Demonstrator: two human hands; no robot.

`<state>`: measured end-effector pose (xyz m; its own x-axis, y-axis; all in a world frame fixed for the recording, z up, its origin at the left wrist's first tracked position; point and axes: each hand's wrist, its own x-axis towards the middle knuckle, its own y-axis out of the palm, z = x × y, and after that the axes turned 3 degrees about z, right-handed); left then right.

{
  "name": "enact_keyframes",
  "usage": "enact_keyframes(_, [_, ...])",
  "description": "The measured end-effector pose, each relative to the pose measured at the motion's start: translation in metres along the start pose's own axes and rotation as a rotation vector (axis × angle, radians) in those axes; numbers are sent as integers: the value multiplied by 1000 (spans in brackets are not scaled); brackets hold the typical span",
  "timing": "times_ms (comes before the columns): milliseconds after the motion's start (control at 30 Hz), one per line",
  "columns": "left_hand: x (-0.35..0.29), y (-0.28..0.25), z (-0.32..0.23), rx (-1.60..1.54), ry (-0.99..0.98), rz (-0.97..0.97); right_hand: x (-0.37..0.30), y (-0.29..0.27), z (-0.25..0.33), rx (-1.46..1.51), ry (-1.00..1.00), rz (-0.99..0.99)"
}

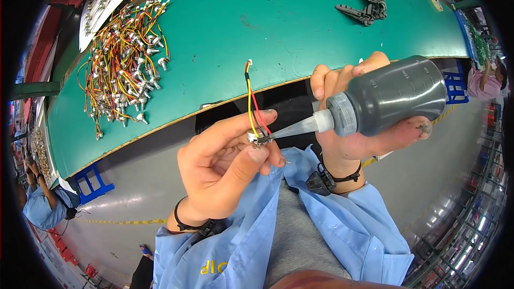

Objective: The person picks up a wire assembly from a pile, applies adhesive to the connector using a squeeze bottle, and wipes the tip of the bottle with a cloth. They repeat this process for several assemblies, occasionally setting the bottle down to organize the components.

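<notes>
In my left hand (219, 163), a small metal potentiometer (254, 136) is pinched between thumb and fingers. Its red, yellow and black wires (250, 96) stand up from it and end in a white plug (249, 62). My right hand (342, 134) is wrapped round a squeeze bottle (399, 96) of dark liquid, tilted with its nozzle down to the left. The pale nozzle (300, 127) tapers to a tip that meets the potentiometer at the wire ends. A black patch shows there. Dark smudges mark some of my fingertips.
A heap of wired potentiometers (126, 69) lies on the left of the green table (225, 32). Crumpled striped cloths (369, 5) lie at its far side. The table's near edge (160, 124) runs just beyond my hands. People sit at far left and far right, near blue stools (95, 186).
</notes>
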<state>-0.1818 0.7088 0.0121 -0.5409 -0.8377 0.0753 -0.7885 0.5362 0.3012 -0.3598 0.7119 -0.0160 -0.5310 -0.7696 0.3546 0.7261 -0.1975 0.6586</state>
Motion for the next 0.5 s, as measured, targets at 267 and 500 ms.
enact_keyframes(267, [0,-2,-1,-100,22,43,1,-5,-1,-10,-11,46])
enact_keyframes(500, [1,-4,-1,-87,24,62,0,-7,-2,16,-12,-18])
